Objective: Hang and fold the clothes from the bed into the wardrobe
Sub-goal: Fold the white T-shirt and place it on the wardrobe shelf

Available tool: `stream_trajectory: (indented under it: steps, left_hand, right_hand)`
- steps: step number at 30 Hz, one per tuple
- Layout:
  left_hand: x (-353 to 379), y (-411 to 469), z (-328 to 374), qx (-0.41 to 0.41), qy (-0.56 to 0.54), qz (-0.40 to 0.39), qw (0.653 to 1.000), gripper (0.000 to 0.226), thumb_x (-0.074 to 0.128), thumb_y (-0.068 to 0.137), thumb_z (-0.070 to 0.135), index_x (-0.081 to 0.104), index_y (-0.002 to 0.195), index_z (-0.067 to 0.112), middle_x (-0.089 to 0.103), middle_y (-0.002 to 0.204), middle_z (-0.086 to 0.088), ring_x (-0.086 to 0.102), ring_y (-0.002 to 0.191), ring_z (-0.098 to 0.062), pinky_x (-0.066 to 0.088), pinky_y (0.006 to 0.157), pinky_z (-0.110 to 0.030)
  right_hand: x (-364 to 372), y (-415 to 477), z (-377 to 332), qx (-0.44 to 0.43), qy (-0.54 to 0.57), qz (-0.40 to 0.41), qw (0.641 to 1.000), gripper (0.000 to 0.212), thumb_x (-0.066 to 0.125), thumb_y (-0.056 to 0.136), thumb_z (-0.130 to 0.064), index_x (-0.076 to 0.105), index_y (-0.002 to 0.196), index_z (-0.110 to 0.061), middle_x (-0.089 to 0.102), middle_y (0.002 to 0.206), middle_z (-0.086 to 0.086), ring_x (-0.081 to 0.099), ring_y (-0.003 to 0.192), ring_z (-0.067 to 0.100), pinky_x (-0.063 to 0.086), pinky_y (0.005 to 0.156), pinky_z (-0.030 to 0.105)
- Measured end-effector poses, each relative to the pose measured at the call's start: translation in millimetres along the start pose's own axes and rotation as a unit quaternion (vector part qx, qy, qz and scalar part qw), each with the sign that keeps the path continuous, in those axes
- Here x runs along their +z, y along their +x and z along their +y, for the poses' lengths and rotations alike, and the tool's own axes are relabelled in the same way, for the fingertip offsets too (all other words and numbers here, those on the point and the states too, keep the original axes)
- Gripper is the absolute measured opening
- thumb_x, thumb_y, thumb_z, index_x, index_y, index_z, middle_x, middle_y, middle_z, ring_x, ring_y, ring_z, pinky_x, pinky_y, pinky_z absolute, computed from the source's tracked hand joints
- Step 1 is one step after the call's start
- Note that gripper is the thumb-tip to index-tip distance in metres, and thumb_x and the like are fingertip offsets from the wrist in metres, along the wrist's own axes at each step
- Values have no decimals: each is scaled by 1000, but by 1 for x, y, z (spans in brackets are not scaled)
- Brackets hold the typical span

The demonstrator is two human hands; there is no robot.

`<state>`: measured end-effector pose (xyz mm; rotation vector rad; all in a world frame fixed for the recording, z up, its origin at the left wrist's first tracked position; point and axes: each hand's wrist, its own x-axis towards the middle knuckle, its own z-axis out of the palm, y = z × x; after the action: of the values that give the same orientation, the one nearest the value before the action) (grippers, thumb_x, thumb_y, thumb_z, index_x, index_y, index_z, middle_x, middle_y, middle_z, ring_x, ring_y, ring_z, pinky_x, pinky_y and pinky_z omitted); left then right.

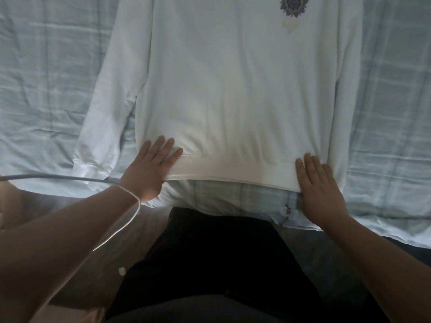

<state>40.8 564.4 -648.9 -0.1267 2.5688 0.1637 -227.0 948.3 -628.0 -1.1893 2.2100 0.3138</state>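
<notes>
You've got the white sweatshirt [233, 89] laid flat, front up, on the plaid bed [46, 78]. Your left hand [149, 169] and right hand [319, 187] press its hem corners, fingers straight and slightly spread, gripping nothing.

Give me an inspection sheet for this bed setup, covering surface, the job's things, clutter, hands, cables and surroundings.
Surface: bed cover, pale blue check, lightly creased.
Job's things: white sweatshirt laid flat, hem toward the person, a blue print near the top edge; its sleeve lies alongside the body on the left of the picture.
Clutter: nothing seen on the bed.
Hands: left hand and right hand both open, palms flat on the hem corners, gripping nothing.
Cables: a grey cable crosses the bed edge to the left wrist; a thin white cord loops down from that wrist.
Surroundings: dark clothing of the person below; a small white speck on the floor; wardrobe not in view.
</notes>
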Motion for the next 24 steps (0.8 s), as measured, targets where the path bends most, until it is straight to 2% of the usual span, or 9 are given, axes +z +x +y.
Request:
stream_trajectory:
  steps: [3, 6, 8, 12, 15, 21, 24]
  left_hand:
    - [-5, 0, 4, -7, -26, -26, 999, 116, 65, 69, 22, -8, 159, 22, -8, 167, -10, -17, 152, -29, -3, 122, -49]
    - [-14, -4, 8, -20, -84, -43, 995, 116, 58, 69, 21, -19, 156, 30, -19, 165, 1, -22, 151, -21, -7, 123, -43]
    - [-22, -4, 12, -31, -121, -38, 991, 113, 56, 72, 21, -21, 155, 34, -20, 164, 5, -23, 151, -18, -5, 124, -44]
    - [-38, -9, 11, -65, -189, 66, 978, 92, 49, 83, 19, -1, 160, 26, -1, 168, -1, -11, 154, -20, 5, 125, -47]
    - [-44, -19, -1, -145, -238, 148, 949, 73, 48, 94, 19, 15, 159, 17, 14, 166, -7, -1, 155, -23, 14, 124, -49]
    - [-31, -54, -54, -280, -289, 212, 890, 66, 55, 95, 17, 29, 155, 8, 25, 163, -13, 7, 154, -29, 19, 123, -50]
    - [-16, -77, -87, -360, -313, 211, 853, 63, 55, 94, 17, 34, 152, 7, 32, 160, -14, 17, 152, -31, 22, 122, -48]
  right_hand:
    - [-6, 1, -16, 23, 23, -32, 999, 114, 77, 63, -24, 17, 155, 4, 11, 162, 30, 10, 151, 44, 12, 122, 57]
    - [-25, 2, -35, 35, 46, 4, 998, 98, 59, 71, -31, 21, 154, 4, 18, 160, 30, 16, 150, 44, 15, 121, 58]
    - [-45, 10, -51, 24, 59, 39, 997, 91, 53, 76, -33, 22, 155, 0, 20, 161, 27, 20, 150, 41, 17, 121, 57]
    - [-82, 46, -100, -56, 86, 99, 990, 75, 45, 87, -31, 26, 156, -7, 22, 163, 18, 21, 151, 36, 19, 122, 53]
    - [-103, 85, -148, -115, 83, 117, 983, 71, 43, 92, -30, 23, 157, -11, 19, 165, 15, 15, 153, 32, 16, 123, 52]
    - [-128, 152, -259, -200, 38, 140, 969, 65, 40, 99, -29, 17, 158, -15, 14, 166, 11, 11, 154, 30, 18, 123, 51]
    - [-135, 176, -313, -228, 14, 138, 964, 65, 39, 99, -30, 17, 158, -17, 15, 166, 10, 12, 154, 29, 18, 124, 50]
